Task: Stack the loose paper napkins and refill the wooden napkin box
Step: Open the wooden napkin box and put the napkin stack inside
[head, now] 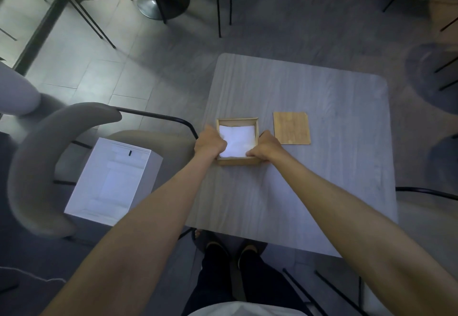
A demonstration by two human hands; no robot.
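Now | napkin box (238,161) between left hand (210,143), right hand (266,147) | both seemingly gripping its walls

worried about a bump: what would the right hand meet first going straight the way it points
Likely the napkins in the wooden box, which the right hand points across; depth unclear.

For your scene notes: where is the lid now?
Head view: the lid lies flat on the table, just right of the box, near the right hand.
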